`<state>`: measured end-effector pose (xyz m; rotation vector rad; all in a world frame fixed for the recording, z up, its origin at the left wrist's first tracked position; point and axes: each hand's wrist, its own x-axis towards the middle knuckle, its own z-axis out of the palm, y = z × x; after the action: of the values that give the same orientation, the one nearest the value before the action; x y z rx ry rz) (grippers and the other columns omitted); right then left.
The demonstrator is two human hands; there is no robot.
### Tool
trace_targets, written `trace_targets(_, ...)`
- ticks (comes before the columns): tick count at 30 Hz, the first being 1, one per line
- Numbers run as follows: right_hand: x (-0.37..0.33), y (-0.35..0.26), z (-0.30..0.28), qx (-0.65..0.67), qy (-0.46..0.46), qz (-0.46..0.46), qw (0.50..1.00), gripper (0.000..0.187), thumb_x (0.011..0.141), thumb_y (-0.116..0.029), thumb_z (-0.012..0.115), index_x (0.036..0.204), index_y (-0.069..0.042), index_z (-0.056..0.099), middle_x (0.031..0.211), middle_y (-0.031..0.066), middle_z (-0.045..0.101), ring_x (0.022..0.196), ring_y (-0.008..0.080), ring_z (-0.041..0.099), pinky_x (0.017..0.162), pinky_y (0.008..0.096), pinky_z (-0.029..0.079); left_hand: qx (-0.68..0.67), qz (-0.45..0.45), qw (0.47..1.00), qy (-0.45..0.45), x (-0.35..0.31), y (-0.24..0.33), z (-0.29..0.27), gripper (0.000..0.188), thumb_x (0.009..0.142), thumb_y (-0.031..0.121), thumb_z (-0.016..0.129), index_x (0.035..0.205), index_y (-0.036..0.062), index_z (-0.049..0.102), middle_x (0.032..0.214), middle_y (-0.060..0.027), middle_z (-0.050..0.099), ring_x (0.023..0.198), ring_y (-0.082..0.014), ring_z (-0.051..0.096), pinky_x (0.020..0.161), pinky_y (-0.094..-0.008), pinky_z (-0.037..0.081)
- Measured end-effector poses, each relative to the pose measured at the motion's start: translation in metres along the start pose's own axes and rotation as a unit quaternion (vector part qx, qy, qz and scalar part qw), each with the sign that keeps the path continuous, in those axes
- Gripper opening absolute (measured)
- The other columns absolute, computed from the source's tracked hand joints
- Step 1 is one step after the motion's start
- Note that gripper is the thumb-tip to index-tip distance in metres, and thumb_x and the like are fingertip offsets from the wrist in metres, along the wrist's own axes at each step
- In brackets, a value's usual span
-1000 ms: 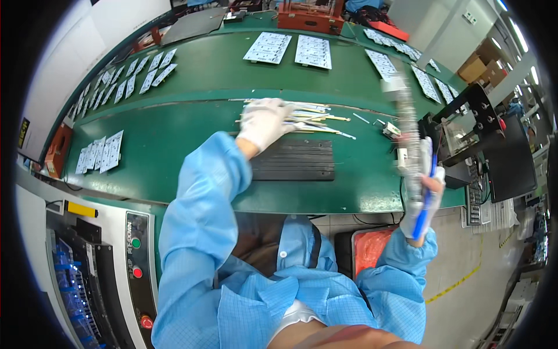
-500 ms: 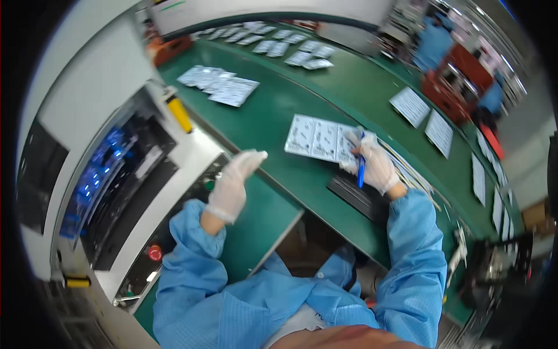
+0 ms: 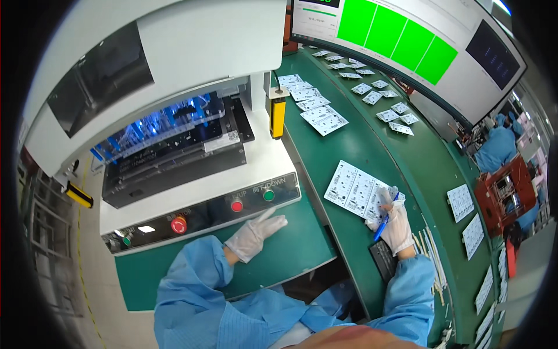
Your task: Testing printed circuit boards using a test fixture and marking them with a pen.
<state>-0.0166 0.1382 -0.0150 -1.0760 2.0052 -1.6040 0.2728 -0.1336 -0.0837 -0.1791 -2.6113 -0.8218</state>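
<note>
Green desk (image 3: 351, 244) beside a white machine (image 3: 212, 43) bears a white circuit board (image 3: 351, 189); the right hand (image 3: 396, 225) is at its right end, grip closed around a blue pen (image 3: 381, 225). The left hand (image 3: 256, 237), grip empty, fingers extended, is near a green button (image 3: 268, 195).

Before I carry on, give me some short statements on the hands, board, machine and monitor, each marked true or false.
1. The right hand holds a blue pen. True.
2. The left hand is gripping a circuit board. False: it is empty.
3. The right hand is at the edge of a white circuit board. True.
4. The large blocks on the monitor are red. False: they are green.
5. The machine's front panel has red buttons. True.
</note>
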Motion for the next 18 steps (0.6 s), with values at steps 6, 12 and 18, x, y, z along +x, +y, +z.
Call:
trace_targets(6, -0.004, 0.0, 0.004, 0.197, 0.055, 0.101, 0.974, 0.041, 0.092, -0.036, 0.055, 0.095, 0.005, 0.048, 0.136, 0.0117, 0.046, 0.106, 0.0199, 0.049, 0.072, 0.0371, 0.057, 0.017, -0.081, 0.996, 0.035, 0.006, 0.01, -0.007, 0.053, 0.076, -0.008, 0.049, 0.127, 0.0065, 0.049, 0.125, -0.0181, 0.053, 0.119, -0.0367, 0.049, 0.099, -0.0428, 0.041)
trace_targets(12, -0.007, 0.005, 0.0, -0.177, 0.02, -0.072, 0.981, 0.034, 0.073, -0.005, 0.069, 0.098, 0.001, 0.046, 0.137, 0.0109, 0.049, 0.095, 0.021, 0.053, 0.071, 0.0306, 0.051, 0.051, -0.067, 0.993, 0.085, -0.005, 0.002, 0.006, 0.063, 0.062, -0.014, 0.046, 0.12, 0.0086, 0.05, 0.119, -0.016, 0.052, 0.112, -0.0327, 0.051, 0.099, -0.0419, 0.041)
trace_targets(18, -0.007, 0.011, -0.007, -0.458, 0.018, -0.239, 0.856, 0.042, 0.065, -0.004, 0.079, 0.09, 0.0, 0.046, 0.134, 0.0136, 0.052, 0.098, 0.0339, 0.053, 0.087, 0.0379, 0.042, -0.035, -0.04, 0.992, 0.115, -0.012, -0.014, 0.009, 0.034, 0.062, -0.012, 0.047, 0.089, 0.0068, 0.053, 0.094, -0.0127, 0.057, 0.105, -0.0337, 0.056, 0.094, -0.0428, 0.045)
